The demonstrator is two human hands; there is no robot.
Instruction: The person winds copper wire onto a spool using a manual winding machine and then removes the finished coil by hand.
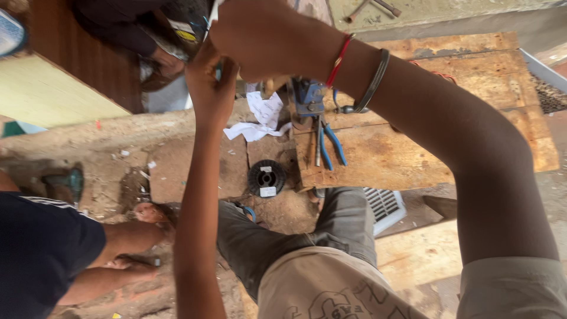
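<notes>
Both my arms reach up to the top of the view, where the hands meet. My left hand (209, 82) is closed around a small teal item (218, 72), most of it hidden by the fingers. My right hand (260, 35) shows only its back, pressed against the left hand, with its fingers hidden. A red thread and a dark bangle (373, 82) circle the right wrist. Below the hands lies a worn wooden board (401, 156) with a blue vise (308, 97) and blue-handled pliers (328, 145) on it.
A black wire spool (267, 177) and crumpled white paper (260, 118) lie on the dirt floor beside the board. A white grille (385, 208) sits by my knee. Another person in a dark shirt (41, 254) crouches at the left, forearm (127, 236) extended.
</notes>
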